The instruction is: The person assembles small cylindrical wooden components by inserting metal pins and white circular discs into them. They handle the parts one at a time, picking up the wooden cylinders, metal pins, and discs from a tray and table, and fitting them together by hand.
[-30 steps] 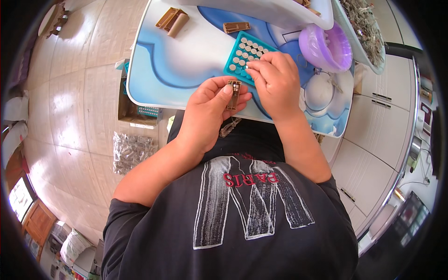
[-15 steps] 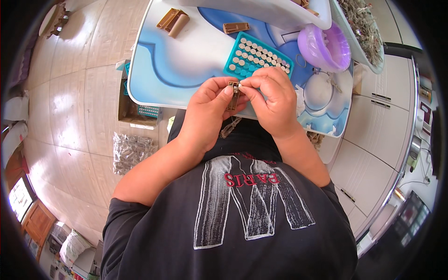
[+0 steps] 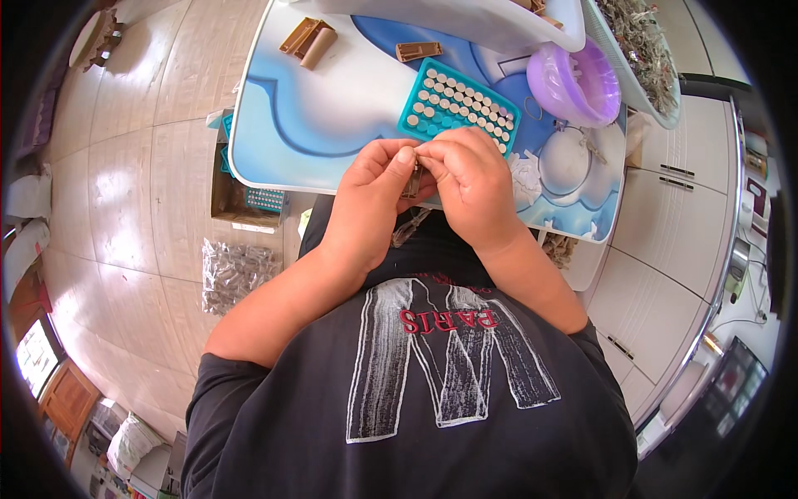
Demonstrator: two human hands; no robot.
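Observation:
Near the table's front edge, my left hand [image 3: 376, 187] is closed round a small brown oblong case [image 3: 411, 185], held upright between thumb and fingers. My right hand [image 3: 474, 179] meets it at the upper end, its thumb and forefinger pinched against the left thumb tip. Whatever lies in that pinch is hidden by the fingers. Just beyond the hands is a teal tray [image 3: 405, 122] with rows of round whitish pieces [image 3: 453, 92]. Further off lie a brown open case [image 3: 418, 51] and, to the left, a pair of brown case parts [image 3: 307, 41].
A purple bowl [image 3: 544, 79] stands to the right, beside a white bin [image 3: 465, 25] and a pale green basket [image 3: 619, 62] at the back. Crumpled white paper [image 3: 524, 176] lies right of my hands. A cardboard box [image 3: 229, 200] and clear bag [image 3: 237, 274] are on the floor left.
My right fingers have moved left over the upper end of the brown case and now cover the small shiny piece seen there before. The left hand has barely moved.

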